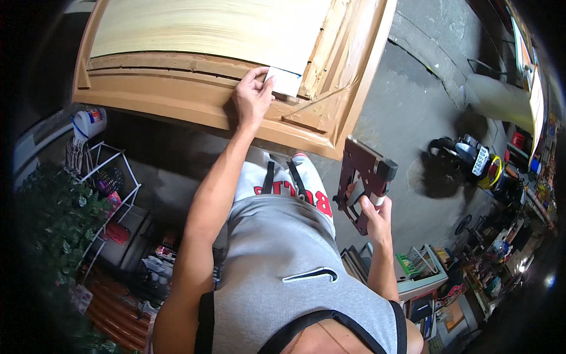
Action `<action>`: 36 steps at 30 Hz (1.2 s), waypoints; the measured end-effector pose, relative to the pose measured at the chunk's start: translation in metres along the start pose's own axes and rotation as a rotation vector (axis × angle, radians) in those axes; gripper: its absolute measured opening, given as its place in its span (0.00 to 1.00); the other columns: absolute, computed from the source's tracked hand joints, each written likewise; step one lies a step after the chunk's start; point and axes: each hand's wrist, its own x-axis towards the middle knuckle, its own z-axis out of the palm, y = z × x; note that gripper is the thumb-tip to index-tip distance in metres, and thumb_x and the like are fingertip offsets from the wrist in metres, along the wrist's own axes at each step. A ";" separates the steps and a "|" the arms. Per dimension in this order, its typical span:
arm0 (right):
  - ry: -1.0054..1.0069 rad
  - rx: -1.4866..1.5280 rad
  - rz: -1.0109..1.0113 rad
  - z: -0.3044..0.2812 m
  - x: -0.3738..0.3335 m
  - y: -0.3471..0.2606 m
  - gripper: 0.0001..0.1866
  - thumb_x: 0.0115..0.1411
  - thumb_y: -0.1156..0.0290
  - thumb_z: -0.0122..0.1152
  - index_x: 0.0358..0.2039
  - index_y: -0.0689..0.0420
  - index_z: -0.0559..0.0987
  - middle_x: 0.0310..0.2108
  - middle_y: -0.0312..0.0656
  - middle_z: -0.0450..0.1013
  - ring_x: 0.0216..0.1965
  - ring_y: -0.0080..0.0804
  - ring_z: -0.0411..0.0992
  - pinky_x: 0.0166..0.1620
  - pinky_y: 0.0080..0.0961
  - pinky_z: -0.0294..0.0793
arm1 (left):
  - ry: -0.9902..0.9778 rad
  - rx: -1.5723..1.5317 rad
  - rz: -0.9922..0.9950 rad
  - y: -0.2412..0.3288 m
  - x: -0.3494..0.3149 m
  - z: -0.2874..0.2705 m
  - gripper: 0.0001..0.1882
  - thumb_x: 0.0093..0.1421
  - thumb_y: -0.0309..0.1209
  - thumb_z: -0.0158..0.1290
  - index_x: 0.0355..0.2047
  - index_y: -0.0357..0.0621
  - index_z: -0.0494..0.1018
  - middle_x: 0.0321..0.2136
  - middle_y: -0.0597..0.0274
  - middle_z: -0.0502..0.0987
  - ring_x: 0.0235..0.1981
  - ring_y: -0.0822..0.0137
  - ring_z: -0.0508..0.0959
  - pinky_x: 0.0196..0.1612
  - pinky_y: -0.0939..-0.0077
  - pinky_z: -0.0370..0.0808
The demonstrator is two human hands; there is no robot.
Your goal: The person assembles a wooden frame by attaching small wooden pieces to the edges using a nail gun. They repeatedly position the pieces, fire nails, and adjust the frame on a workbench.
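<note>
A brown wooden panel frame (171, 94) lies in front of me, with a pale wood board (206, 26) set inside it. My left hand (252, 99) pinches a small white rectangular piece (284, 82) between thumb and fingers. That piece rests at the inner corner of the frame, against the edge of the pale board. Off the panel's near right corner, my right hand (378, 221) is wrapped around the handle of a dark maroon nail gun (372, 168). The gun is held in the air, apart from the panel.
On the left stand a white bucket (89, 123), a white metal rack (131, 171) and leafy greenery (50, 206). A motorbike (471, 156) is parked on the concrete floor (413, 88) at right. Cluttered tools and boxes line the right side, with a green-and-white crate (421, 265) nearer me.
</note>
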 end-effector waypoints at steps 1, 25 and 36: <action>-0.007 0.000 -0.007 0.009 0.005 -0.004 0.20 0.59 0.62 0.65 0.45 0.64 0.77 0.40 0.38 0.76 0.40 0.24 0.71 0.44 0.25 0.71 | 0.002 0.046 0.021 -0.001 0.000 0.000 0.15 0.60 0.29 0.60 0.45 0.36 0.74 0.18 0.63 0.78 0.16 0.78 0.76 0.17 0.84 0.70; 0.365 -0.325 0.080 0.208 0.112 -0.051 0.22 0.51 0.74 0.63 0.48 0.64 0.73 0.26 0.51 0.76 0.27 0.39 0.77 0.35 0.32 0.75 | -0.446 0.230 0.087 0.019 0.034 -0.029 0.12 0.65 0.32 0.54 0.36 0.37 0.64 0.16 0.58 0.77 0.16 0.75 0.75 0.19 0.78 0.68; 0.438 -0.371 0.135 0.219 0.121 -0.065 0.18 0.50 0.77 0.59 0.43 0.66 0.73 0.24 0.53 0.75 0.26 0.46 0.77 0.34 0.34 0.75 | -0.480 0.200 0.012 0.023 0.036 -0.029 0.12 0.64 0.30 0.56 0.35 0.37 0.65 0.16 0.61 0.77 0.16 0.80 0.73 0.18 0.82 0.68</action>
